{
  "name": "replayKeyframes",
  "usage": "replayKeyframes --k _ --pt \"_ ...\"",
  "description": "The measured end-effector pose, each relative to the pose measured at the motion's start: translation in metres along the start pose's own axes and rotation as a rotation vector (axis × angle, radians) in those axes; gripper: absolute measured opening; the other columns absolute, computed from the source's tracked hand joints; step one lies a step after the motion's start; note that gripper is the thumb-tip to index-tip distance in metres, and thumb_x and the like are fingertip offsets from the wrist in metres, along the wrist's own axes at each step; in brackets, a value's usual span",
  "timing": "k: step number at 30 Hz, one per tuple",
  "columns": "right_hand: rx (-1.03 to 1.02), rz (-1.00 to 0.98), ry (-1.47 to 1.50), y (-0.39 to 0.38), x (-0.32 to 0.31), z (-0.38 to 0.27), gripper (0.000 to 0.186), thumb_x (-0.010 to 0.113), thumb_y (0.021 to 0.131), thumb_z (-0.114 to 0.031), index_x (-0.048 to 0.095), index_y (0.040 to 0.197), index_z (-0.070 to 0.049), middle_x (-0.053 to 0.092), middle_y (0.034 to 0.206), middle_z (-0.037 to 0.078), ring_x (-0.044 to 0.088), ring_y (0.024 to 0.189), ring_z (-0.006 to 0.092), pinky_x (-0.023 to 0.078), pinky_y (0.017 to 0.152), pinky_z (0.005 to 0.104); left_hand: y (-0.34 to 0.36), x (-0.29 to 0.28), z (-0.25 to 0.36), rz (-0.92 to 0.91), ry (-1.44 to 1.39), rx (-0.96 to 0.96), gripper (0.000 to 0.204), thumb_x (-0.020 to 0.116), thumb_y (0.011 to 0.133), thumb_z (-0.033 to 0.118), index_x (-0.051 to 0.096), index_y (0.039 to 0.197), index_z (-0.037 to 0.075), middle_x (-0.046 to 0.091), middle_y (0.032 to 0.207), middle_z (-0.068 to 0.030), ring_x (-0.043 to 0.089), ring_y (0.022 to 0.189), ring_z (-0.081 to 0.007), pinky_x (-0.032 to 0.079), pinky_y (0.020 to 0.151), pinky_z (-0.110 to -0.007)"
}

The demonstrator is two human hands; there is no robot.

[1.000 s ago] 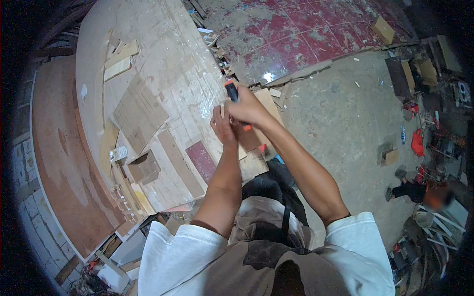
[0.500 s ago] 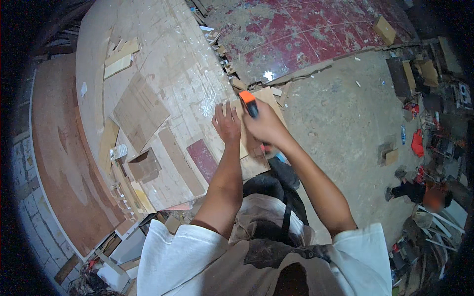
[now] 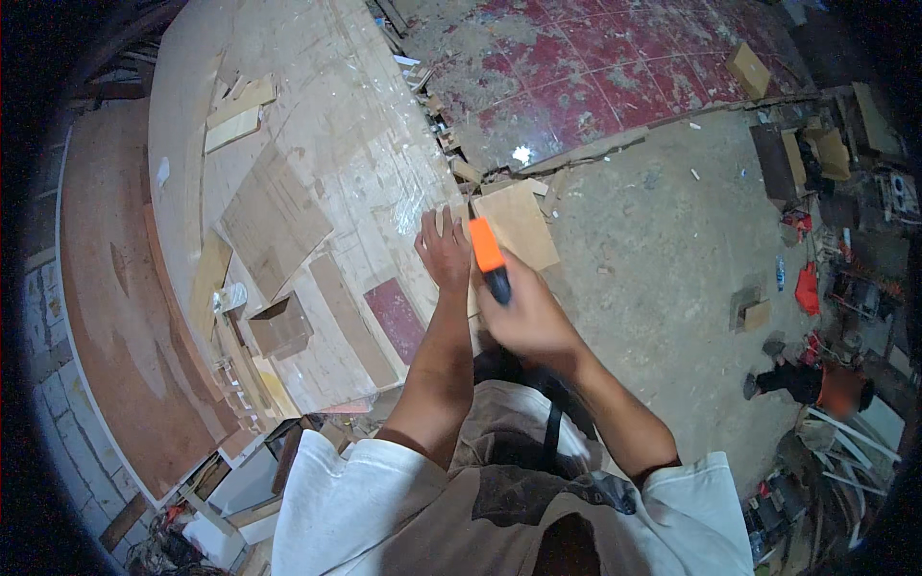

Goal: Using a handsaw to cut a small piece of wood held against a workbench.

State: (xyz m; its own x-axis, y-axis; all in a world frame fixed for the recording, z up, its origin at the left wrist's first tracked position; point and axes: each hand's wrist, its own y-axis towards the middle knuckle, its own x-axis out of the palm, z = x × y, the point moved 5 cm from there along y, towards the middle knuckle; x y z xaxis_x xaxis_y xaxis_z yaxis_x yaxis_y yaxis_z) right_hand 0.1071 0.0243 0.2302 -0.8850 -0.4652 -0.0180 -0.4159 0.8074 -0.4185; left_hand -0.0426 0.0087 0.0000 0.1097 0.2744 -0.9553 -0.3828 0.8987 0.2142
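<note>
My left hand (image 3: 445,252) lies flat at the right edge of the worktable (image 3: 360,134), fingers spread, pressing on a pale wooden piece largely covered by the hand. Close beside it, my right hand (image 3: 526,312) is wrapped round the orange and black handle of what looks like a hand saw (image 3: 487,245). Only a thin dark sliver of its blade shows past the handle, by the table edge; the rest is hidden. A pale plywood board (image 3: 519,223) sits just right of the saw, lower than my hands as far as I can tell.
On the table lie a square plywood sheet (image 3: 276,219), a dark red panel (image 3: 395,320), a long brown strip (image 3: 351,317) and an open box (image 3: 280,326). Wood scraps (image 3: 444,130) line the far table edge. Another person (image 3: 807,382) is low on the right among clutter.
My right hand has drawn the saw back toward my body, and its orange handle sits lower in view. My left hand stays nearly in place. A brownish piece near my waist no longer shows.
</note>
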Motion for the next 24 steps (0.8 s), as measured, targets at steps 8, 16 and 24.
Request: replayKeyframes --k 8,16,24 --pt "-0.041 0.046 -0.075 0.026 -0.020 0.017 0.010 0.057 0.088 -0.010 0.053 0.089 0.000 0.049 0.067 0.003 0.046 0.064 0.0102 0.041 0.057 0.0319 0.007 -0.012 0.009 0.004 -0.091 -0.061 0.035 0.057 0.095 0.026 0.061 0.126 0.011 0.056 0.129 -0.0121 0.047 0.128 -0.0260 0.034 0.101 -0.043" --pt "-0.032 0.082 -0.167 0.121 0.012 0.083 0.016 0.056 0.083 -0.007 0.056 0.096 0.002 0.057 0.067 0.006 0.054 0.066 0.0159 0.047 0.062 0.0345 -0.002 -0.002 0.000 -0.029 -0.100 -0.047 0.038 0.060 0.092 0.026 0.059 0.130 0.018 0.053 0.133 -0.0090 0.044 0.131 -0.0235 0.033 0.102 -0.043" --pt "-0.055 -0.003 -0.030 -0.026 -0.008 0.004 0.017 0.054 0.090 -0.006 0.055 0.106 -0.001 0.055 0.078 0.006 0.049 0.074 0.0115 0.044 0.068 0.0295 0.004 -0.007 0.009 0.007 -0.073 -0.064 0.034 0.058 0.094 0.027 0.061 0.125 0.014 0.055 0.130 -0.0120 0.047 0.129 -0.0247 0.034 0.101 -0.044"
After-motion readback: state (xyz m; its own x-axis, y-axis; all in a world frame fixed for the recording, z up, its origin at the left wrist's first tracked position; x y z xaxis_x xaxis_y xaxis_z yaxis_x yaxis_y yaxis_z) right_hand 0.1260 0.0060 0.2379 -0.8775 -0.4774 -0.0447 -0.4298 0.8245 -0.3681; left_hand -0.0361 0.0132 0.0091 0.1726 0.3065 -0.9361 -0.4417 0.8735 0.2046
